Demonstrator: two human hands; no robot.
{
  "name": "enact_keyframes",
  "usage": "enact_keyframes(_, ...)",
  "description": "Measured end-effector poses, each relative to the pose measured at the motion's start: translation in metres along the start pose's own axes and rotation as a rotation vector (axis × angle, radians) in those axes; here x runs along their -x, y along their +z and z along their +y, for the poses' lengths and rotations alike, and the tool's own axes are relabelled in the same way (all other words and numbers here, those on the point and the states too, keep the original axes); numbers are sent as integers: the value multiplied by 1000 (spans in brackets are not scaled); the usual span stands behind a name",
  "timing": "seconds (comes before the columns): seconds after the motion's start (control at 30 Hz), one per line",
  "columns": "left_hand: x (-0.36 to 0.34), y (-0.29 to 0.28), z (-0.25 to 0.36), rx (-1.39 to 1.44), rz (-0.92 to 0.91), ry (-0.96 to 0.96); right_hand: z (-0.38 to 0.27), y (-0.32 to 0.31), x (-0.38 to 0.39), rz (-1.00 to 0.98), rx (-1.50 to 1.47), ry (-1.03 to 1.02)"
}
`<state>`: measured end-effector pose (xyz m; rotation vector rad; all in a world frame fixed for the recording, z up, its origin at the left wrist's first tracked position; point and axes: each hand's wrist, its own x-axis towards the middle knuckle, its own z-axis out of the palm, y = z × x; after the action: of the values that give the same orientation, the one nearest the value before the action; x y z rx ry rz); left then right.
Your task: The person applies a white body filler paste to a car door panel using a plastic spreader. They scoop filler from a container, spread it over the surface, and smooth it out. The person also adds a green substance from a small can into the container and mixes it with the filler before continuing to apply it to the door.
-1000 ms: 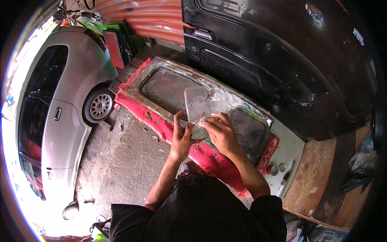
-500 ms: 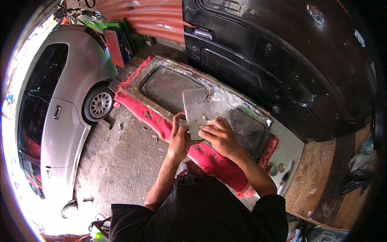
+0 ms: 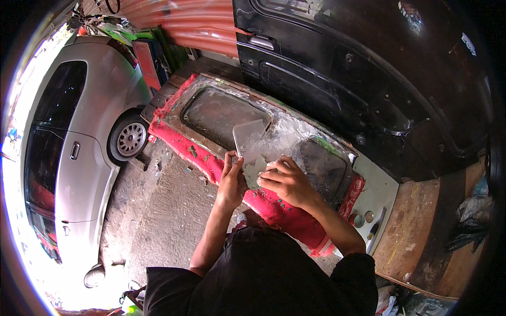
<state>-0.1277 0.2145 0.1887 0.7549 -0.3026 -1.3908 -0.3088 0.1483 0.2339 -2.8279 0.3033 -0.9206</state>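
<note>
- I see a long, scuffed grey metal panel [image 3: 224, 111].
- Over the panel's middle: a clear, rectangular plastic tray [image 3: 252, 141].
- Over the panel's near edge: left hand [image 3: 231, 181] gripping the tray; right hand [image 3: 285, 183] curled over it, its grip I can't tell.

Head camera: worn up high, left one of a side-by-side pair
Black shirt [image 3: 258, 274]: seen from above, nearest of all
Left hand [image 3: 231, 184], right hand [image 3: 287, 181]: looked down on, near mid-frame
Silver car [image 3: 87, 174], black panel [image 3: 316, 63]: caught toward the bent fisheye rim
</note>
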Motion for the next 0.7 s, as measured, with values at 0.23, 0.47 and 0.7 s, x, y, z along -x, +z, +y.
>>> enact_keyframes(0.23, 1, 4, 4, -2, 29, -1, 13, -16, 0, 200, -199, 206)
enact_keyframes(0.47, 1, 11, 7, 14, 17, 15, 13, -11, -16, 218, -13, 240)
enact_keyframes(0.7, -5, 7, 9, 22, 56, 99, 2, 13, 8, 112, -39, 152)
